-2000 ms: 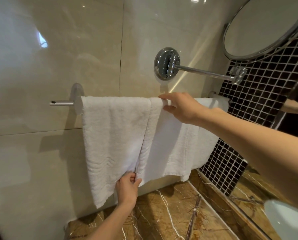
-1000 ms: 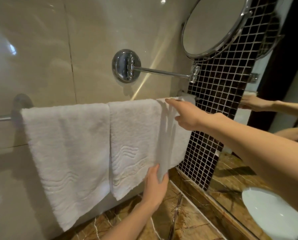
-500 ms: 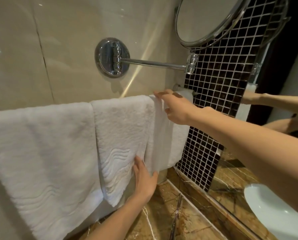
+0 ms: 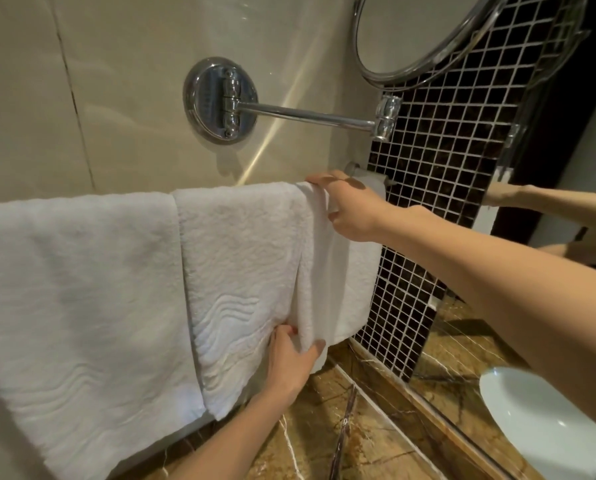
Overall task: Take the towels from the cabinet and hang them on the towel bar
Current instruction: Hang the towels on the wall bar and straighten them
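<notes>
Nearly done: 9 o'clock towel (image 4: pixel 75 289) hangs flat. L grip (image 4: pixel 291 358) pinches 3 o'clock towel (image 4: pixel 241 265) low, R grip (image 4: pixel 352 209) holds its top; one fold left to fix.

bar (image 4: pixel 365 176): mostly covered, only right end shows | left towel (image 4: pixel 78 289): cut by left edge | mirror (image 4: pixel 403 32): cut by top edge | basin (image 4: pixel 545 417): cut by right and bottom edges | left hand (image 4: pixel 291 362): fingertips tucked behind right towel (image 4: pixel 241 265) fold
</notes>
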{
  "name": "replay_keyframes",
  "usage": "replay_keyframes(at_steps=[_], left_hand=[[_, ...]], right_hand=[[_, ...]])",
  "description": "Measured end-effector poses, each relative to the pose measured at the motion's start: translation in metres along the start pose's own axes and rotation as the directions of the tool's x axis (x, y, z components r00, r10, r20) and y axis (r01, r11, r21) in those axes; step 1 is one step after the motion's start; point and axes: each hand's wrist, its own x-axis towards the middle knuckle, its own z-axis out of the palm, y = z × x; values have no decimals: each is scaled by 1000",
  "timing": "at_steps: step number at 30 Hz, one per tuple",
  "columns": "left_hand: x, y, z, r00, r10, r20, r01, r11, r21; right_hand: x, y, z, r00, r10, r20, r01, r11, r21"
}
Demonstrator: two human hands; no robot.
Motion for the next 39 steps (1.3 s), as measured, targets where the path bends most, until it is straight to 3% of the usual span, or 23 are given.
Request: replay_keyframes(at_steps=[7, 13, 17, 24, 31, 36, 39], left_hand=[[6, -13, 0, 990, 123, 70, -128, 989, 75], [11, -11, -1, 988, 2, 157, -4, 1000, 13], [12, -16, -2, 990, 33, 137, -43, 997, 67], [15, -22, 2, 984, 68, 162, -83, 993, 84], [7, -18, 6, 989, 150, -2, -150, 985, 82], [-4, -28, 5, 979, 56, -198, -57, 998, -2], [-1, -31, 6, 987, 17, -159, -31, 996, -88]], right_hand=[[1, 0, 0, 1000, -3, -9, 3, 1000, 21], [2, -1, -4, 1000, -14, 8, 14, 999, 29], [2, 3, -5, 999, -42, 34, 42, 999, -4], [10, 14, 7, 979, -67, -190, 63, 998, -30], [13, 17, 4, 979, -83, -185, 74, 996, -54], [13, 17, -1, 986, -99, -135, 95, 995, -37], [15, 16, -2, 988, -95, -119, 90, 995, -48]])
